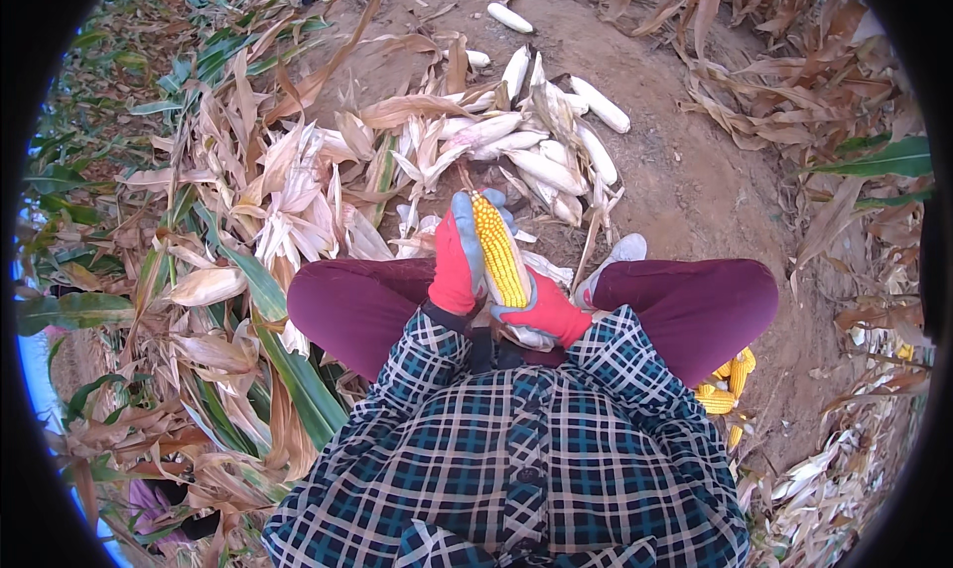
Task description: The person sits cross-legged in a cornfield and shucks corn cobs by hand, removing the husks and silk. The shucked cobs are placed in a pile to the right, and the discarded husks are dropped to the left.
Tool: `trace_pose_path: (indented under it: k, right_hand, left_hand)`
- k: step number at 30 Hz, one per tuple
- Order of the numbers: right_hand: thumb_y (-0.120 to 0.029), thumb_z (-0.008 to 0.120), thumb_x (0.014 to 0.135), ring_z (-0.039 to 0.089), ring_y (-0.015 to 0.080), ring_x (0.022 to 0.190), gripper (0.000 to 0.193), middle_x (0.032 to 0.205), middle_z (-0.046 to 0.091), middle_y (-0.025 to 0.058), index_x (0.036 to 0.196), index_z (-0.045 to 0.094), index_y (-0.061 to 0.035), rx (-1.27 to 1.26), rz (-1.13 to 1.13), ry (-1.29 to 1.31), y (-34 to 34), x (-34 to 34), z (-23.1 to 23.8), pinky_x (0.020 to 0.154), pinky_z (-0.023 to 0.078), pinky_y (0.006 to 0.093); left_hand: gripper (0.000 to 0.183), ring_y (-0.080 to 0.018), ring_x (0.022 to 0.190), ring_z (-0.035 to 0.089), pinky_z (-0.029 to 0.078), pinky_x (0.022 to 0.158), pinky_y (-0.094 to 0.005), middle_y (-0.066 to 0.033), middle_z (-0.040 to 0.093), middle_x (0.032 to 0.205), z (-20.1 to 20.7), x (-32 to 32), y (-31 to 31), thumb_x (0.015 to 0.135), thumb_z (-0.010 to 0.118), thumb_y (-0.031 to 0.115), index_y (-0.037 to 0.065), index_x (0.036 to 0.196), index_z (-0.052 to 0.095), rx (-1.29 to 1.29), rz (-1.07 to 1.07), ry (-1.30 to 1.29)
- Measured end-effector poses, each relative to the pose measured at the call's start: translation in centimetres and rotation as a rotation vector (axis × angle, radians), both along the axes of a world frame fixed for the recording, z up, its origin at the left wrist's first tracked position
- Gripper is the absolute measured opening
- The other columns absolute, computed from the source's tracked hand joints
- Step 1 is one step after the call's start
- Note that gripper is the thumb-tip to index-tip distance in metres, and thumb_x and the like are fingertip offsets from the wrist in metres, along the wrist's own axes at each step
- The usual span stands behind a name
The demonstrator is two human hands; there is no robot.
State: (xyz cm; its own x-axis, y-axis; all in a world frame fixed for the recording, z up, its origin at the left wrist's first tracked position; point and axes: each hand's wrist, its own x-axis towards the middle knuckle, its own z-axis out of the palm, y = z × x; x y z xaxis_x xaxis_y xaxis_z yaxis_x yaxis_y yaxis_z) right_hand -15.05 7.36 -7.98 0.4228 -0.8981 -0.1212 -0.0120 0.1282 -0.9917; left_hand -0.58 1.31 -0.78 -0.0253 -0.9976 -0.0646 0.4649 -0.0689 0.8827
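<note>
In front of my lap I hold a bare yellow ear of corn (498, 248), its tip pointing away from me. My left hand (459, 260), in a red and grey glove, wraps the left side of the ear, with its fingertips showing behind the tip. Gloved alike, my right hand (544, 308) grips the thick lower end. Some brown strands stick out past the tip. Just beyond my hands lies a heap of ears in pale husks (541, 166), several of them whitish and tightly wrapped.
Dry peeled husks (298, 201) pile up on the left among green leaves (298, 389). Bare yellow ears (725, 389) lie beside my right knee. Brown soil (685, 191) stretches ahead to the right, bordered by dry corn leaves (745, 101). A pale shoe (617, 255) rests near the heap.
</note>
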Motion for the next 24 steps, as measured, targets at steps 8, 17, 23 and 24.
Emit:
trace_pose_path:
  k: [8,17,23,24]
  right_hand:
    - [-0.031,0.086,0.067,0.062,0.0203,0.108,0.077,0.118,0.064,0.0127,0.129,0.051,-0.0022,-0.041,0.089,0.038,0.3,-0.3,0.0,0.093,0.048,0.0338]
    - [-0.023,0.086,0.066,0.057,0.0186,0.117,0.089,0.130,0.058,0.0118,0.140,0.041,-0.0018,0.032,0.242,-0.097,0.2,-0.5,0.4,0.101,0.043,0.0336]
    - [-0.023,0.086,0.065,0.057,0.0192,0.119,0.090,0.131,0.058,0.0128,0.140,0.041,-0.0022,0.049,0.233,-0.085,0.2,-0.8,-0.1,0.102,0.043,0.0343]
    - [-0.023,0.086,0.065,0.058,0.0207,0.118,0.088,0.129,0.059,0.0133,0.138,0.042,-0.0023,0.009,0.223,-0.031,0.2,-0.8,-0.1,0.101,0.044,0.0348]
  left_hand:
    - [0.052,-0.0197,0.072,0.062,0.052,0.067,-0.0309,-0.0113,0.063,0.084,-0.1,0.3,0.3,0.104,0.031,0.044,-0.001,0.101,0.058,0.100,0.098,0.016]
    - [0.052,-0.0229,0.075,0.062,0.052,0.072,-0.0339,-0.0129,0.062,0.086,-0.2,1.4,1.4,0.104,0.034,0.042,-0.004,0.101,0.058,-0.055,0.010,-0.134]
    - [0.041,-0.0182,0.082,0.063,0.052,0.076,-0.0318,-0.0121,0.064,0.089,2.8,0.4,1.9,0.104,0.044,0.033,-0.004,0.103,0.062,-0.093,0.008,-0.037]
    - [0.041,-0.0187,0.082,0.063,0.052,0.076,-0.0324,-0.0121,0.064,0.088,2.8,0.8,1.8,0.104,0.044,0.033,-0.004,0.101,0.061,-0.111,-0.022,-0.045]
